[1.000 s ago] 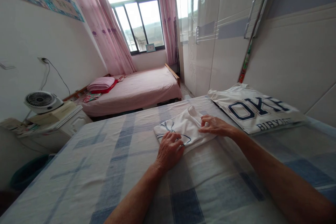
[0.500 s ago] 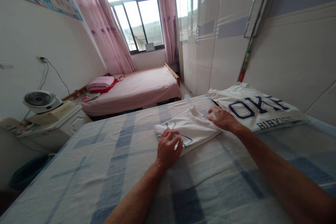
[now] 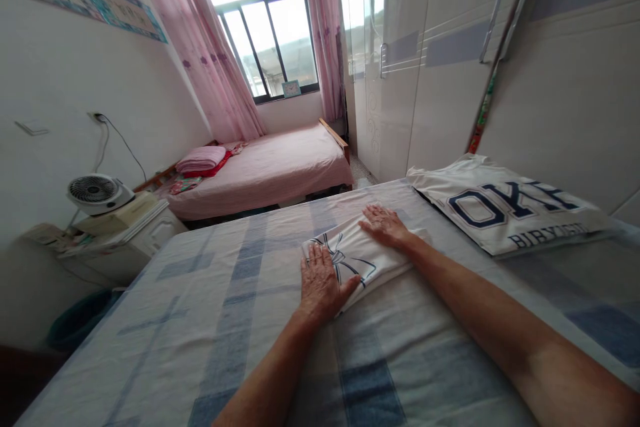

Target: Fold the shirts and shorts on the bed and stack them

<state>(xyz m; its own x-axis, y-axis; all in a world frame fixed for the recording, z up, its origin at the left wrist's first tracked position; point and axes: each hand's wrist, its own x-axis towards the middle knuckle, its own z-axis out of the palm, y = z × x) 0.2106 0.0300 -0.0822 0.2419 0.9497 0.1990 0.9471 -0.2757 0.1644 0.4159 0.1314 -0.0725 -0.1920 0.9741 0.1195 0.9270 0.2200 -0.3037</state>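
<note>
A small folded white garment (image 3: 357, 255) with a dark bow print lies on the blue-checked bed sheet (image 3: 210, 320). My left hand (image 3: 323, 283) lies flat on its near left corner, fingers spread. My right hand (image 3: 385, 227) presses flat on its far right part, fingers stretched out. Neither hand holds anything. To the right lies a white T-shirt (image 3: 505, 210) with large navy letters, spread flat and untouched.
A wardrobe (image 3: 550, 80) with long handles stands close on the right. A pink bed (image 3: 270, 170) with a folded pink blanket sits by the window. At left a small fan (image 3: 97, 192) rests on a white cabinet, with a dark bin (image 3: 80, 320) below.
My right hand slid from the garment's right edge onto its top. My left hand opened from curled fingers to flat. The garment now lies more compactly folded.
</note>
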